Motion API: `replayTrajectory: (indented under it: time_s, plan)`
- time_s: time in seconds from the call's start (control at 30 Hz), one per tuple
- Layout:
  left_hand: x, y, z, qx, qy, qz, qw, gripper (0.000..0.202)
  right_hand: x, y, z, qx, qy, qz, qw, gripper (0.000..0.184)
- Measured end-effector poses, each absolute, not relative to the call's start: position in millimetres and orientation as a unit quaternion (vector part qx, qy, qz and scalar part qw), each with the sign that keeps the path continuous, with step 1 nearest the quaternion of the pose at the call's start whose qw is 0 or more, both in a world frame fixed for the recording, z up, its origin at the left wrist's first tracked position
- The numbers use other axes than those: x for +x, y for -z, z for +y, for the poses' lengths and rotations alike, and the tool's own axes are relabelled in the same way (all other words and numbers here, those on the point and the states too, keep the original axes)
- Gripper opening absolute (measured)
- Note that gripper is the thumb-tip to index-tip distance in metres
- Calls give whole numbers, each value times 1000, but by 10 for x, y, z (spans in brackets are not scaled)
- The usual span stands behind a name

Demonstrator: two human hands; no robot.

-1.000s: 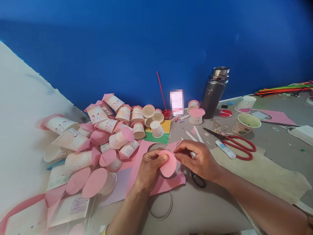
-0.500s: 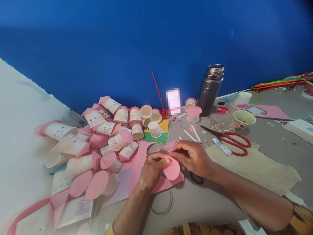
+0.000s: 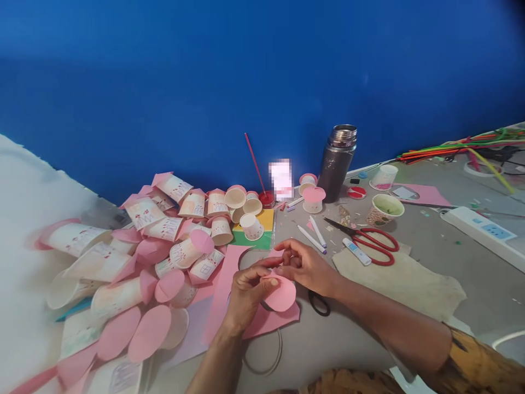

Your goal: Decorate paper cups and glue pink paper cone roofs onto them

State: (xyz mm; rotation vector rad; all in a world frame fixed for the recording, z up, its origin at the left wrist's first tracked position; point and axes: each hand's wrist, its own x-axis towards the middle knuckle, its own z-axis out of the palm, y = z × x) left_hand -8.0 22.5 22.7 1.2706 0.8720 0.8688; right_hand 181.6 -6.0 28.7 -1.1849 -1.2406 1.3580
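A round pink paper disc [image 3: 283,295] is between my two hands, above a cut pink sheet. My left hand [image 3: 245,294] is closed on its left side, with the thumb lying on top. At the disc's upper edge, the fingertips of my right hand [image 3: 310,269] are pinched together on the paper; just what they grip there is partly hidden. Beneath lies the pink paper sheet [image 3: 225,282] with round cut-outs. A black-rimmed loop [image 3: 319,303] shows just below my right wrist.
Several decorated paper cups [image 3: 139,295] with pink paper tops crowd the left. To the right lie red-handled scissors [image 3: 379,246], a glue stick [image 3: 356,251] and white markers [image 3: 311,238]. A dark flask [image 3: 337,167] stands near the blue wall, with a power strip [image 3: 488,232] farther right.
The view has shifted slightly right, so things appear farther left. Both hands still hold the pink disc, which is tilted a little differently.
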Motion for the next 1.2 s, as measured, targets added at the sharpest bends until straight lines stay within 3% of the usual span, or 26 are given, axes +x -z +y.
replayTrajectory:
  time_s: [0.17,0.47,0.8,0.87,0.93,1.0,1.1,1.2]
  plan:
    - [-95,-247,211,607,-358,388,594,18,1846,-265,-26,-440,-638,-452,441,52]
    - [-122,-196,240,612,-362,433,553,21,1761,-228,-63,-466,-495,-552,483,32]
    - [-164,-176,285,602,-357,404,589,16,1744,-252,-17,-440,-564,-539,445,37]
    - [-150,-185,283,600,-367,395,592,14,1903,-374,-53,-466,-511,-598,405,35]
    - [-141,-186,283,586,-385,390,596,12,2161,-498,-158,-533,-383,-675,338,31]
    - [-140,-183,286,564,-401,395,605,14,2466,-557,-315,-655,-256,-643,302,22]
    - [-143,-190,286,537,-403,402,622,17,2851,-464,-563,-790,-82,-567,219,23]
    - [-130,-210,270,527,-394,407,634,19,3035,-232,-723,-823,-39,-549,145,31]
